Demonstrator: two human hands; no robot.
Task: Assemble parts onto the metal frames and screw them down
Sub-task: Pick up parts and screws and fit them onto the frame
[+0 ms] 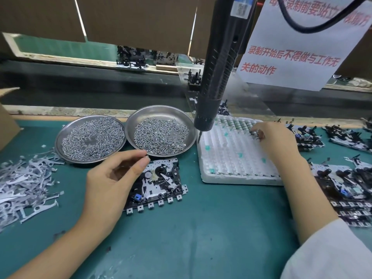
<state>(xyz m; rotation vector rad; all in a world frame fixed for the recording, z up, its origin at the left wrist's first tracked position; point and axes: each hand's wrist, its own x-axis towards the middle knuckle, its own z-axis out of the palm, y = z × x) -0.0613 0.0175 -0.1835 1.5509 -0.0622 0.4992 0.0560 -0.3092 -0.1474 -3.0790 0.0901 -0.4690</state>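
Observation:
A metal frame [159, 184] with black parts and a blue piece lies on the green mat at centre. My left hand [112, 178] hovers over its left side, thumb and forefinger pinched together near a tiny screw at the dish's rim. My right hand [275, 141] reaches over the white foam tray [227, 158], its fingertips curled onto a small part at the tray's far rows. Two steel dishes hold screws: the left dish [90, 135] and the right dish [161, 130]. A black electric screwdriver [217, 67] hangs above the tray's left edge.
A heap of flat grey metal levers [22, 182] lies at the left. Several assembled frames [346, 178] are stacked at the right. A cardboard box [6, 125] stands at the far left. A conveyor belt [100, 83] and a paper notice [298, 47] are behind.

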